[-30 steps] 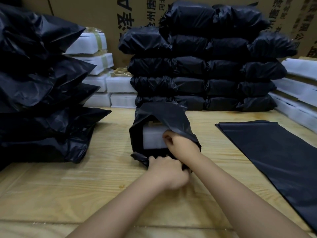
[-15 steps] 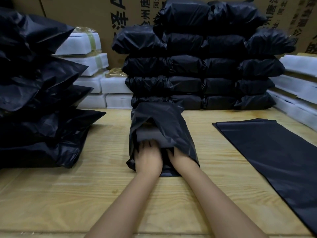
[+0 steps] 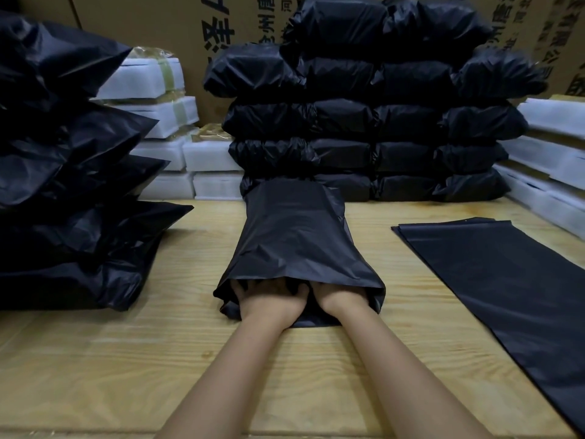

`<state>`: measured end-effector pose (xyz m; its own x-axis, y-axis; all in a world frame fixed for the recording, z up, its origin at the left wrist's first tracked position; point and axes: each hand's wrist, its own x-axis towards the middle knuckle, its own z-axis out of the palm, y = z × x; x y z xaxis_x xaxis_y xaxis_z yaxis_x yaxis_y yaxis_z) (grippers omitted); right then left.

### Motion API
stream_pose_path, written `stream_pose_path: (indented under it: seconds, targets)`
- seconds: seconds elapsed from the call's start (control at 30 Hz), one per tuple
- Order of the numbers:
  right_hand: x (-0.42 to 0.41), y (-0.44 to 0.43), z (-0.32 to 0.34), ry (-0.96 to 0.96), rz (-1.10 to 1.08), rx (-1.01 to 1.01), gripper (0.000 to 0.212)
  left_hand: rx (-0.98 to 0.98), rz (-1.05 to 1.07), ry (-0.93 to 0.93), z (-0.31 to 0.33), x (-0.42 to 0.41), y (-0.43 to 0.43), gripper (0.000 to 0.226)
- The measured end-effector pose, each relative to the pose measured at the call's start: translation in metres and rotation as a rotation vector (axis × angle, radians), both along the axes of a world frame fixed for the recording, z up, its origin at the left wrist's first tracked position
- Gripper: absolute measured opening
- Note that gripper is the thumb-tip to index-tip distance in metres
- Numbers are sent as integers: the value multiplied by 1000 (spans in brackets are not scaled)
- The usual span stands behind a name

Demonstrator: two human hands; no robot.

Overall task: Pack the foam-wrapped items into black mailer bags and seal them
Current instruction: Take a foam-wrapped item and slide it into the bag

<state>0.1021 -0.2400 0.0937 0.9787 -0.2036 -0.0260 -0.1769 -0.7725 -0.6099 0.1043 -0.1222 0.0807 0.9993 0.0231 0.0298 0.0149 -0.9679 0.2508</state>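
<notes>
Where the fingers (image 3: 253,288) of the left hand (image 3: 269,301) cross the mouth of the black mailer bag (image 3: 294,242), I see them fanned apart and fairly straight, their tips lost in the dark inside. Of the right hand (image 3: 335,297) my feed gives only the back and the wrist. The bag's upper film drapes over its fingers, so I cannot tell how they lie. Both hands sit side by side in the bag's open end, just below the centre of the frame.

The bag lies lengthwise on the wooden table (image 3: 126,359), mouth toward the bottom of the frame. Its far end is up against the stack of filled black bags (image 3: 380,128) in the upper middle. It looks bulged, but the film hides whatever is inside.

At the left of the frame sits a slumped pile of filled bags (image 3: 69,185). White foam-wrapped items (image 3: 164,153) are stacked in the upper left between that pile and the stack, and more foam-wrapped pieces (image 3: 554,147) line the right edge. Flat empty mailer bags (image 3: 506,296) lie on the table at the right, well apart from the hands. Printed cardboard boxes (image 3: 152,26) fill the top of the frame.
</notes>
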Motion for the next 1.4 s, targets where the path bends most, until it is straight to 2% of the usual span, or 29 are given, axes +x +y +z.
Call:
stream_pose_path:
  seconds: [0.13,0.2,0.23,0.27,0.3,0.37,0.4,0.43,0.47,0.53,0.57,0.63,0.77,0.87,1.13,1.2,1.27,1.33,1.4]
  targets:
    - [-20,-5,10,21,193,-299,33,13,-143,90,16,-18,8,48]
    - [-39,-5,20,40,256,-428,29,-37,-256,-55,32,-36,12,31]
    - [-48,-3,27,1,262,-508,26,-97,-297,-201,40,-44,15,27]
    - [-56,-1,35,-117,231,-558,24,-176,-317,-397,49,-52,18,28]
    - [-62,1,44,-317,167,-569,23,-255,-326,-606,59,-56,23,28]
    - [-66,8,64,-788,31,-442,22,-331,-343,-1029,74,-51,34,26]
    - [-62,11,70,-1011,21,-356,21,-325,-327,-1125,78,-43,39,25]
    - [-55,14,72,-1116,42,-305,20,-293,-294,-1121,80,-32,43,27]
    - [-45,17,71,-1079,77,-321,26,-240,-264,-1033,78,-20,45,32]
    - [-25,20,55,-757,172,-491,59,-91,-263,-713,58,-2,44,50]
    - [-17,18,43,-597,214,-581,70,-12,-290,-579,42,4,44,57]
    - [-3,7,12,-405,260,-642,70,87,-333,-404,10,13,45,59]
    - [7,-17,-24,-120,220,-492,70,100,-342,-168,-12,22,48,61]
    - [9,-18,-25,-36,216,-474,73,116,-325,-92,-11,21,46,65]
    - [8,-19,-20,14,224,-419,75,45,-323,37,-4,22,43,59]
    - [8,-21,-17,44,259,-416,76,-51,-362,70,-2,23,48,54]
    - [7,-25,-14,74,309,-403,77,-378,-340,8,2,23,60,42]
    - [2,-29,-12,98,347,-372,74,-728,-185,-183,7,20,74,26]
    - [-6,-30,-11,96,352,-339,73,-848,-4,-280,16,21,87,23]
